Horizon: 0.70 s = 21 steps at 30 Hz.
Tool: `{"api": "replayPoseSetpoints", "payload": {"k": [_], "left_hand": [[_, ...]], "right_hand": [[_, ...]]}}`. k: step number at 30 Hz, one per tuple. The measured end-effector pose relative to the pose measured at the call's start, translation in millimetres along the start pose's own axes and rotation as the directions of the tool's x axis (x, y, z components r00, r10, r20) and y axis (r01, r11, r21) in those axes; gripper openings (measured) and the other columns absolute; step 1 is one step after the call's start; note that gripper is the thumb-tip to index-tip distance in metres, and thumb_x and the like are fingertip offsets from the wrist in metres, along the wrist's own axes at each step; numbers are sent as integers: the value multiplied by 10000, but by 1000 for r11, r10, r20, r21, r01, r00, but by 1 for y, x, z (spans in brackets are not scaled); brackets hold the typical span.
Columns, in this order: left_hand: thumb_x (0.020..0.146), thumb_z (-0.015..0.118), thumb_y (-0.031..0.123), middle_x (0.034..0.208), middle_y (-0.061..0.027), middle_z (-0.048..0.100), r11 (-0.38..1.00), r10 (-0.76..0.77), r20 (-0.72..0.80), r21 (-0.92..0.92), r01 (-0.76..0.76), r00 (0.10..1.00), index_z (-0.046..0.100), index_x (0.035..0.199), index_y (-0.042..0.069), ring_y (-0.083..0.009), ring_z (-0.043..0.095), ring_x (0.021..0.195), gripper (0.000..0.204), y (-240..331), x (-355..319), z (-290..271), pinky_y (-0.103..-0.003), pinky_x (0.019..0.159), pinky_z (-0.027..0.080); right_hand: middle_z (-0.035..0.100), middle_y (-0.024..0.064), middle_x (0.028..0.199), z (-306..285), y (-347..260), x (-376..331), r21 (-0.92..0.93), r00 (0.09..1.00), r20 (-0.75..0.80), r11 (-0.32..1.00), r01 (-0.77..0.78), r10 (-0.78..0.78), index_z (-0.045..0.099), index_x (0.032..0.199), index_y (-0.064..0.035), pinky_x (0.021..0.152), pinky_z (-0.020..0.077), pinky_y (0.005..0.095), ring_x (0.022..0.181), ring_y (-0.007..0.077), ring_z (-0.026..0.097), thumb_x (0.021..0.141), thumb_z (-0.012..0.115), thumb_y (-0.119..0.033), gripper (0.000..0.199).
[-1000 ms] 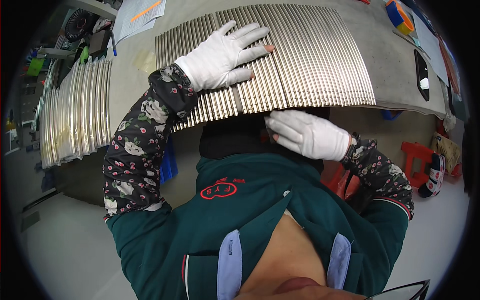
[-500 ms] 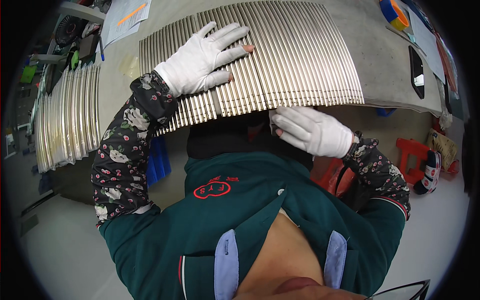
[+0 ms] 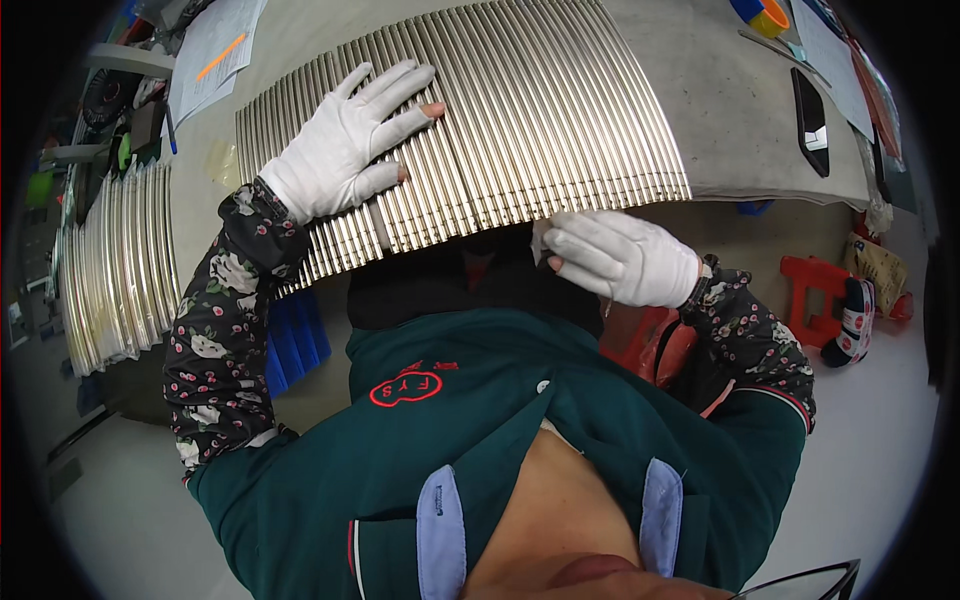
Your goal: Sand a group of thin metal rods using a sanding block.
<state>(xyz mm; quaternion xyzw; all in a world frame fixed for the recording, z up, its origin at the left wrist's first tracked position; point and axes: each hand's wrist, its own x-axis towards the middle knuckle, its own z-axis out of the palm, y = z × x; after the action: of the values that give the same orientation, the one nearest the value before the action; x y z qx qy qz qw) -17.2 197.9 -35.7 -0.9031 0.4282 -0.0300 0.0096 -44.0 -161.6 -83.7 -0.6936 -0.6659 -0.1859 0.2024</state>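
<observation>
A row of many slim, shiny metal rods [image 3: 540,110] lies side by side on the grey table, with their near ends along the table's front edge. On the left part of the row, my left hand [image 3: 345,140] rests flat, fingers spread, in a white glove that leaves some fingertips bare. Just below the near ends of the rods is my right hand [image 3: 625,255], gloved likewise. Its fingers are pressed together on a small pale piece of cloth or paper [image 3: 540,242], mostly hidden by the hand. Whether that piece touches the rods I cannot tell.
More rods wrapped in clear plastic [image 3: 120,260] stand at the left. Papers [image 3: 215,60] and a blue pen [image 3: 170,130] lie at the back left. A black phone [image 3: 810,125] and tape rolls [image 3: 768,18] are on the right. A blue bin [image 3: 295,340] sits below the table.
The whole view has shifted, so the table and rods appear farther left. My left hand stays flat on the rods. Against the rod ends, my right hand sits slightly farther right.
</observation>
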Motion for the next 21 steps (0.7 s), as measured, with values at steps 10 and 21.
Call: {"api": "replayPoseSetpoints", "payload": {"k": [10, 21], "left_hand": [[1003, 241, 600, 1585, -231, 258, 999, -18, 74, -36, 21, 997, 330, 1531, 146, -418, 231, 1474, 702, -2, -2, -1, -576, 1188, 127], [963, 369, 616, 1563, -250, 281, 986, 68, -97, -146, -81, 993, 326, 1510, 65, -440, 293, 1439, 778, -2, 32, -15, -565, 1164, 237]], "right_hand": [[608, 154, 1256, -12, 2, -26, 88, 977, 211, 996, 15, -34, 643, 1066, -19, 945, 544, 381, 1168, 281, 613, 887, 662, -119, 206], [593, 161, 1265, -19, 0, -52, 103, 991, 129, 993, -58, 45, 616, 1069, -8, 922, 557, 385, 1149, 314, 612, 877, 679, -99, 222]]}}
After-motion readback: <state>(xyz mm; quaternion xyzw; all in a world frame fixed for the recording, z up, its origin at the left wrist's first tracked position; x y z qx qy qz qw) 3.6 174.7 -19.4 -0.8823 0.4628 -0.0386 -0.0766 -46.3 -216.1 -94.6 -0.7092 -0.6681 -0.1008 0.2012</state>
